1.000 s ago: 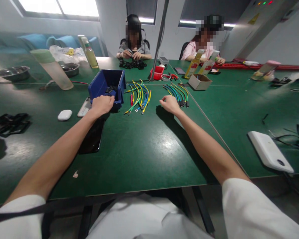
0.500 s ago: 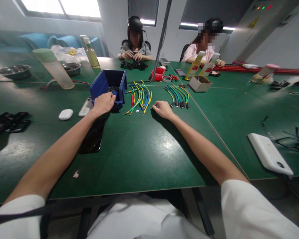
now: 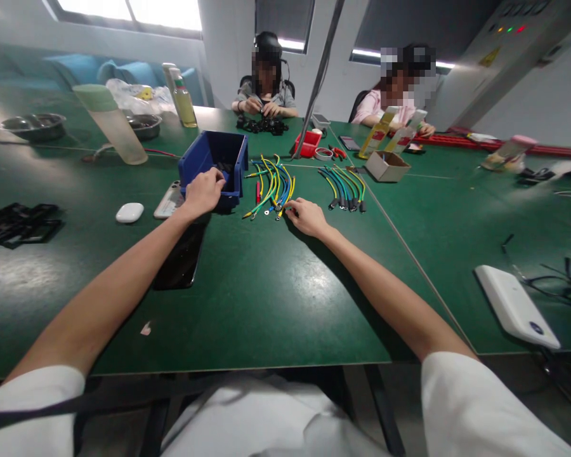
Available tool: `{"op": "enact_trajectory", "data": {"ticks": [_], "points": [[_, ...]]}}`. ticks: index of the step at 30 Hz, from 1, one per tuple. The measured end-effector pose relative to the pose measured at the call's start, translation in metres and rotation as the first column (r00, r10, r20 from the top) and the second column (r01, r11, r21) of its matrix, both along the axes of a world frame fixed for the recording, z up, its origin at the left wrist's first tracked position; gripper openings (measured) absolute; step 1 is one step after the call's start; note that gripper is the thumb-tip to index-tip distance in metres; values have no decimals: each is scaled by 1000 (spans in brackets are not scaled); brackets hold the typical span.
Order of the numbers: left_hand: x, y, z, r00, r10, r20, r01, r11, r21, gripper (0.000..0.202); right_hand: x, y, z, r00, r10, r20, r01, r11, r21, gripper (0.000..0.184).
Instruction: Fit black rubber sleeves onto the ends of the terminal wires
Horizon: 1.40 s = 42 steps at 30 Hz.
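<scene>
My left hand (image 3: 203, 192) rests curled on the near rim of a blue plastic bin (image 3: 214, 158) that holds small dark parts. My right hand (image 3: 306, 217) lies on the green table (image 3: 266, 279) with its fingertips pinched at the near end of a bunch of yellow, green and blue wires (image 3: 272, 187). A second bunch of wires with black ends (image 3: 345, 187) lies further right, apart from both hands.
A phone (image 3: 170, 200), a white earbud case (image 3: 129, 212) and a dark tray (image 3: 181, 254) lie by my left arm. A white power bank (image 3: 516, 304) sits at right. A cardboard box (image 3: 387, 166), bottles and steel bowls stand further back. Two people work at the far side.
My right hand has moved left, from beside the black-ended wires to the near end of the middle wire bunch. My left hand has stayed on the bin's rim.
</scene>
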<state>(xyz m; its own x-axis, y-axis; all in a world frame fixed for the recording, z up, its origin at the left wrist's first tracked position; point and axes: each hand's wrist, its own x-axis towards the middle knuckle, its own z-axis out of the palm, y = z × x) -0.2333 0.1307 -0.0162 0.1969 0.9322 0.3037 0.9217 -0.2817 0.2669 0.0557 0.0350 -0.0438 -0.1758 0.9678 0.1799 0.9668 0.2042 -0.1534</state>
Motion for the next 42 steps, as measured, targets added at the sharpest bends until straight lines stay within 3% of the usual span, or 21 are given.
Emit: {"op": "enact_trajectory", "data": {"ticks": [8, 16, 19, 24, 32, 37, 42], "points": [[-1, 3, -4, 999, 8, 47, -9, 1000, 21, 34, -2, -2, 2, 995, 53, 80, -53, 999, -5, 35], [-2, 4, -6, 997, -6, 79, 1, 997, 71, 30, -5, -1, 4, 999, 24, 37, -24, 1000, -12, 29], [-2, 4, -6, 993, -15, 117, 5, 997, 81, 28, -7, -2, 5, 1000, -29, -4, 29, 999, -27, 28], [-3, 7, -7, 974, -5, 225, -15, 996, 85, 26, -8, 0, 4, 979, -195, -52, 189, 977, -104, 42], [3, 2, -4, 912, -56, 407, -32, 978, 207, 19, -2, 4, 9, 947, -285, -150, 254, 947, -197, 22], [10, -8, 5, 901, -113, 419, 0, 966, 259, 14, 1, 5, 12, 832, -377, -407, 224, 900, -375, 22], [19, -18, 11, 896, -169, 410, 53, 959, 280, 14, 2, 8, 10, 599, -482, -640, 144, 850, -506, 21]]}}
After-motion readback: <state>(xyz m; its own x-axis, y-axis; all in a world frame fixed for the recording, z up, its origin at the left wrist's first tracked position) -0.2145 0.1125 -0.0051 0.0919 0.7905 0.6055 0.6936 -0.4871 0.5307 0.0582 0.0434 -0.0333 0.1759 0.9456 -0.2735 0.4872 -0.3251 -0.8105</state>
